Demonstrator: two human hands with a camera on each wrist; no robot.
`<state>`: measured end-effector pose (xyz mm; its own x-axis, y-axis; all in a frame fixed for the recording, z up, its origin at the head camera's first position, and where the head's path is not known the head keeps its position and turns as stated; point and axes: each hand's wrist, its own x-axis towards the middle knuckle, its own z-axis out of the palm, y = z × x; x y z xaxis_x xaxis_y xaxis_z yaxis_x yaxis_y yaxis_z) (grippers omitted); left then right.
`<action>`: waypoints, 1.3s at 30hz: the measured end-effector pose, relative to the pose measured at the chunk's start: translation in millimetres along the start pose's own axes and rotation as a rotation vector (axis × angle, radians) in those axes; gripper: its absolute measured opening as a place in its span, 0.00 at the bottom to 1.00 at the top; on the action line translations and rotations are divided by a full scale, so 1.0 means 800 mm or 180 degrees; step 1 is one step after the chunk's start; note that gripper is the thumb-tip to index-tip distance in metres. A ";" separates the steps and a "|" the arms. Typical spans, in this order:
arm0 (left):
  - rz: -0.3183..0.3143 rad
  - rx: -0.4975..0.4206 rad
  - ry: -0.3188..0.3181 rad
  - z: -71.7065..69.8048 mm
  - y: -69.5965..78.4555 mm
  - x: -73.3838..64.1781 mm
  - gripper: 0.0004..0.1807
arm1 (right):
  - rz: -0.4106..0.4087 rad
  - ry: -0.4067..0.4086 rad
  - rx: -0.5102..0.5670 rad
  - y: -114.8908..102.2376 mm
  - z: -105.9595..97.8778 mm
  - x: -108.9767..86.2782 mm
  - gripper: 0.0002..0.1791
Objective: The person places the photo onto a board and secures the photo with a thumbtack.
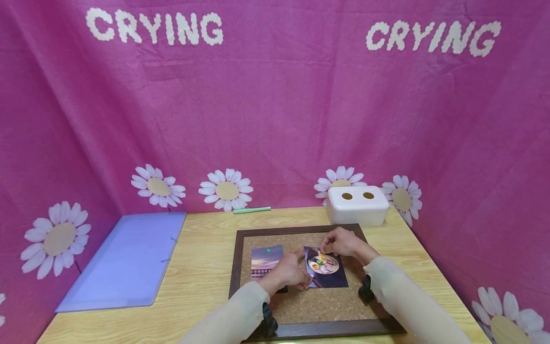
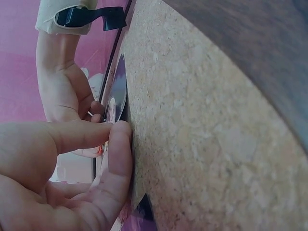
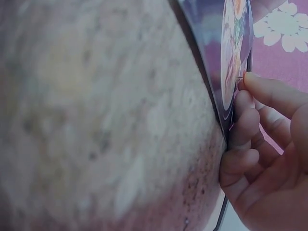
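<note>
A photo of a ramen bowl (image 1: 323,265) lies on the framed corkboard (image 1: 326,308). My left hand (image 1: 289,272) holds its left edge, thumb and fingertip meeting there in the left wrist view. Over the photo's upper part, my right hand (image 1: 342,242) pinches a small orange pushpin (image 3: 244,76). The pin's thin needle points toward the photo surface; whether it touches is hard to tell. Left of the ramen photo is a sunset photo (image 1: 262,262) with a green pushpin (image 1: 269,250) at its top; my left hand partly covers it.
A white box (image 1: 358,208) with two round holes on top stands behind the board's right corner. On the left of the wooden table (image 1: 193,272) lies a blue folder (image 1: 124,258). A green stick-like item (image 1: 252,210) lies at the back, against the pink curtain (image 1: 275,119).
</note>
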<state>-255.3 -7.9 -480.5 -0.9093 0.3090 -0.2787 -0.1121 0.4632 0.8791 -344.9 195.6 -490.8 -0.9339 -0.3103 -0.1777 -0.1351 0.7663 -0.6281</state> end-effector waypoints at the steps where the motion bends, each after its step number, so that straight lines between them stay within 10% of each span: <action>1: 0.0000 -0.0014 -0.0003 0.000 0.000 0.000 0.42 | 0.0000 0.0009 -0.0017 0.000 0.000 0.001 0.05; 39: 0.0039 -0.0135 -0.0086 -0.013 -0.008 -0.003 0.38 | 0.0095 0.0051 -0.0005 -0.004 -0.004 -0.009 0.05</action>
<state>-256.7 -20.1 -481.2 -0.8997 0.3370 -0.2775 -0.1183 0.4238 0.8980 -338.7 197.4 -485.0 -0.9427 -0.2781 -0.1841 -0.1075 0.7760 -0.6215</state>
